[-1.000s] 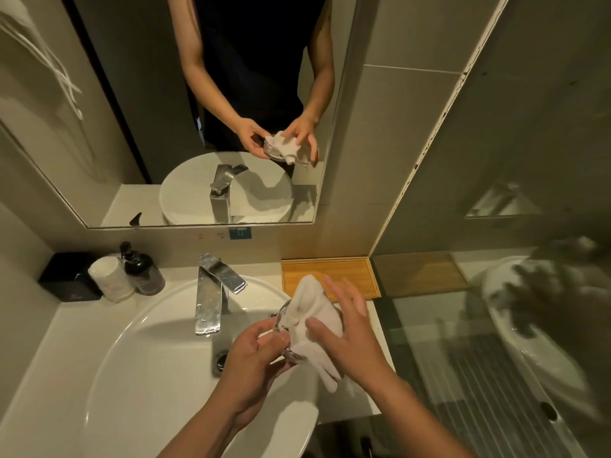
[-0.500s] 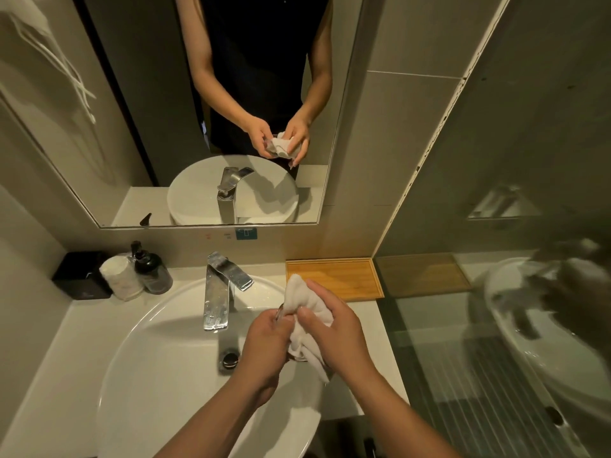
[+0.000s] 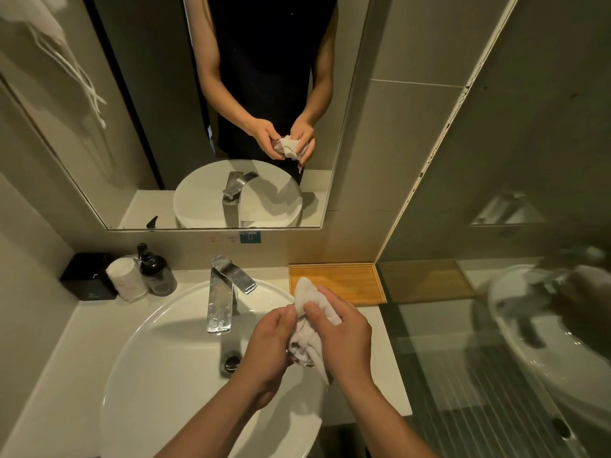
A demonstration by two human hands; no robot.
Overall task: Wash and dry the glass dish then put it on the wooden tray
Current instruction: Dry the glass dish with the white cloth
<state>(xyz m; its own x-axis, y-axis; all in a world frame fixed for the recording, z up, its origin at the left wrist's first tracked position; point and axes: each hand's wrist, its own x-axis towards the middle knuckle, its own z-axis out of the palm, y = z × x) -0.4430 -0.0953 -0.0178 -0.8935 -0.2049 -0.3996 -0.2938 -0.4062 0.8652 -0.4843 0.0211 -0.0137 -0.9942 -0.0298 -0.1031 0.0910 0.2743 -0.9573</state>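
Over the right side of the white sink [image 3: 158,352], both my hands are closed around a small glass dish [image 3: 299,357] wrapped in a white cloth [image 3: 309,300]. My left hand [image 3: 267,348] grips the dish from the left. My right hand [image 3: 344,338] presses the cloth onto it from the right. Only a bit of the dish's rim shows below the cloth. The wooden tray [image 3: 337,282] lies bare on the counter just behind my hands, against the wall.
A chrome tap [image 3: 224,292] stands at the sink's back. A dark pump bottle [image 3: 155,272], a white roll [image 3: 127,284] and a black box [image 3: 87,276] sit at the back left. A glass partition [image 3: 479,325] rises right of the counter. A mirror [image 3: 165,110] hangs above.
My hands have closed in tighter around the dish, and the cloth is bunched further over it. Less of the glass shows than a second ago.
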